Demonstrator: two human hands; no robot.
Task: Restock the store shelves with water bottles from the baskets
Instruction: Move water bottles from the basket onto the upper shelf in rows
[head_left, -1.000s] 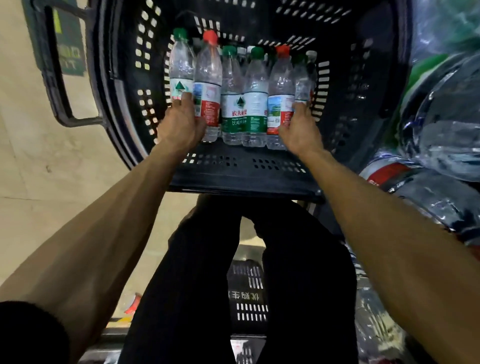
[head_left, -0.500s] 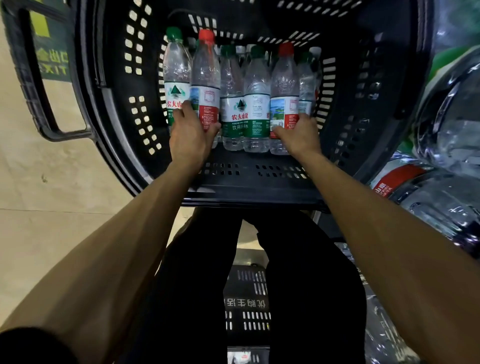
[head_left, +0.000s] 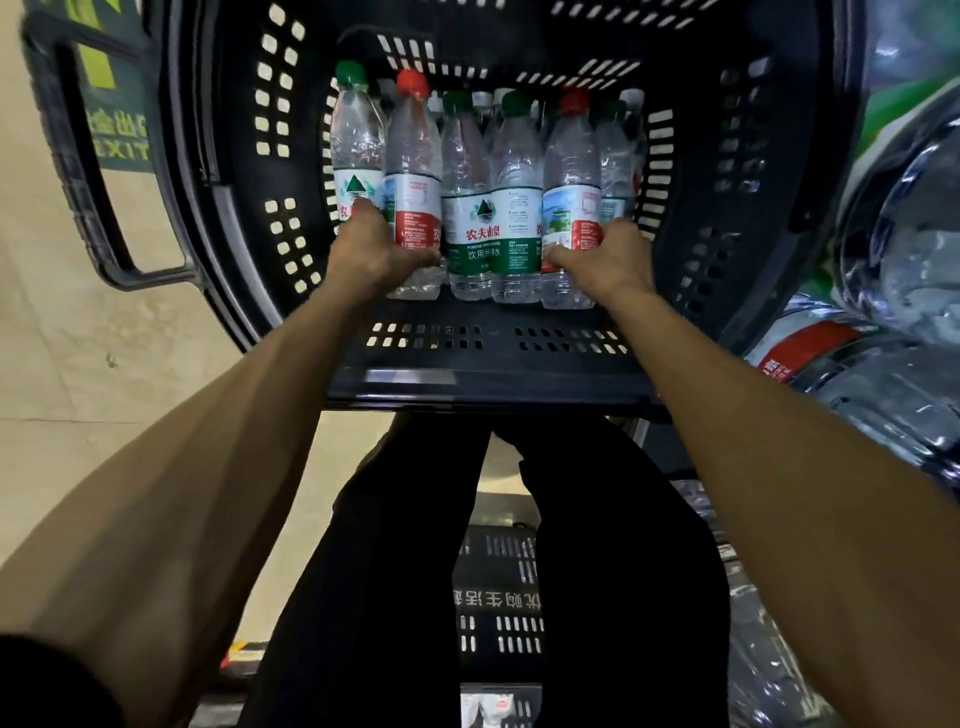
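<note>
A black plastic basket (head_left: 498, 358) stands in front of me with several small water bottles upright inside, some with green caps and some with red. My left hand (head_left: 374, 249) grips the left red-capped bottle (head_left: 414, 171) low on its label, fingers reaching toward the leftmost green-capped bottle (head_left: 355, 150). My right hand (head_left: 602, 257) grips the right red-capped bottle (head_left: 571, 197) at its label. Two green-labelled bottles (head_left: 491, 223) stand between my hands. More bottles stand behind, mostly hidden.
Large water jugs (head_left: 904, 270) and wrapped bottle packs (head_left: 810, 358) crowd the right side. The basket's handle (head_left: 104, 208) sticks out to the left over a pale floor (head_left: 78, 364). A second basket (head_left: 498, 597) lies below, between my legs.
Both hands have slid inward and closed round the two red-capped bottles. The basket now looks closer and lower in view.
</note>
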